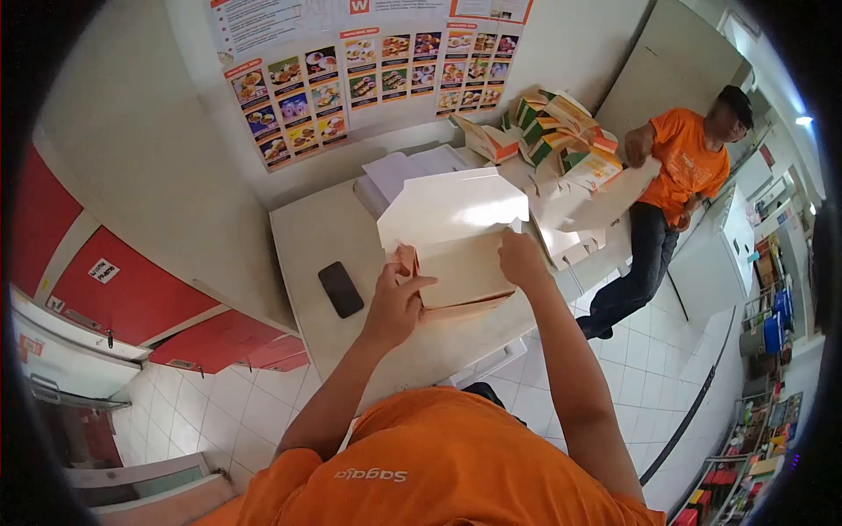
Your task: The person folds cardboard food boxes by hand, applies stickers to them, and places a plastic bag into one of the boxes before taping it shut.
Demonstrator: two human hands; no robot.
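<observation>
A part-folded cardboard food box [465,267] stands on the table before me, its white inside facing up and its wide lid flap raised at the back. My left hand [396,296] grips the box's left side, thumb over the edge and fingers at the corner fold. At the right rear corner my right hand [522,259] has its fingers closed on the side wall; the fingertips are partly hidden. A black phone [340,289] lies on the table to the left of my left hand.
Folded green and orange boxes [561,131] are heaped at the table's [298,228] far right, near flat white box sheets [570,215]. A co-worker [693,158] in orange holds a sheet there. White papers [412,171] lie by the wall. Red cabinets [123,285] stand left.
</observation>
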